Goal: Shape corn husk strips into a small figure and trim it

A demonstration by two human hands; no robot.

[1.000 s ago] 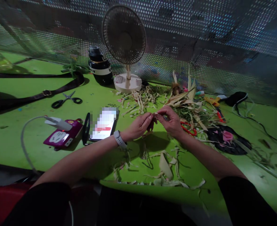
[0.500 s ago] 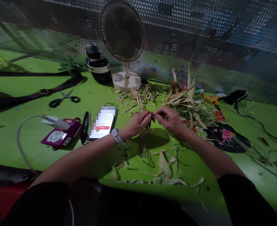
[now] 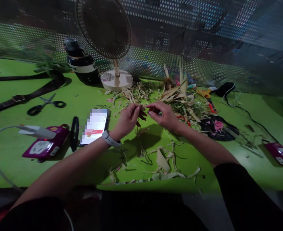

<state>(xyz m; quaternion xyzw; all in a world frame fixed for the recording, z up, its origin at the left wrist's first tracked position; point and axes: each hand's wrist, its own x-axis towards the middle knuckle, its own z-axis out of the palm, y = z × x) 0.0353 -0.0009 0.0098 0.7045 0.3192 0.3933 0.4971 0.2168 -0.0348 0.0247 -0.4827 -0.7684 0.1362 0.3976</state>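
My left hand (image 3: 128, 119), with a pale watch (image 3: 110, 139) on its wrist, is raised over the green table (image 3: 81, 166). Its thumb and forefinger pinch a small pale bit, too small to name. Close to its fingertips, my right hand (image 3: 164, 116) has thumb and forefinger curled toward each other; what they grip, if anything, is too small to make out. Below the hands lie dried corn husk strips (image 3: 163, 160). Behind the right hand rises a heap of husks and green stalks (image 3: 184, 104).
Left of my hands are a lit phone (image 3: 94, 126), a purple power strip (image 3: 46, 144) with a charger, scissors (image 3: 46, 104) and a belt (image 3: 32, 91). Behind stand a dark bottle (image 3: 82, 65) and a fan (image 3: 116, 78). Rightward lie a black disc (image 3: 219, 132) and another power strip (image 3: 279, 153).
The view has swung right, so things on the table appear further left. My hands' fingertips have parted slightly from each other, and the right forefinger is straighter.
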